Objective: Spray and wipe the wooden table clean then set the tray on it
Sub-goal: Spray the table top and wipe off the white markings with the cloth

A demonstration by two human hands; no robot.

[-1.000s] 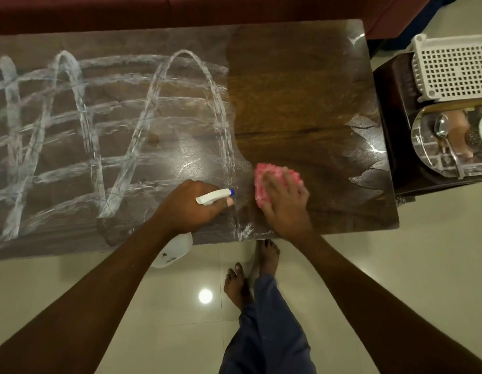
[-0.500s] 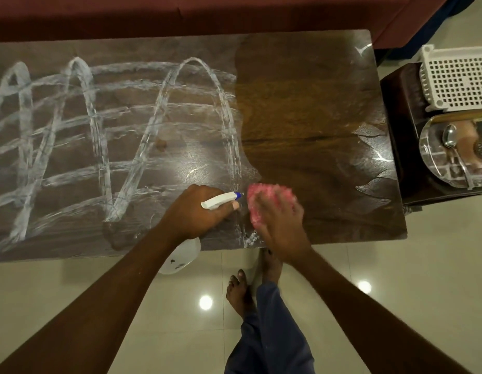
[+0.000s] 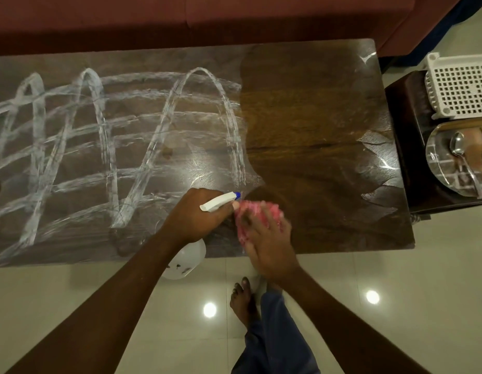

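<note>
Right hand (image 3: 266, 247) presses cloth (image 3: 252, 211) on the table (image 3: 315, 117) at its near edge, fingers apparently flat, though blurred. Left hand (image 3: 196, 215) is clamped round the bottle (image 3: 221, 202), just beside the cloth. Over the last second the cloth slid left, from the table's wiped right half to the foam (image 3: 99, 125) boundary. The left half is still unwiped. Tray (image 3: 450, 163) waits off the table's right end.

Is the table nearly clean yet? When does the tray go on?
Partly done: the right part of the table shows mostly bare dark wood. Right now the right hand presses the pink cloth near the front edge, and the left hand holds the spray bottle. Left to do: wipe the white streaks across the middle and left, then fetch the shiny tray from the side table.
</note>
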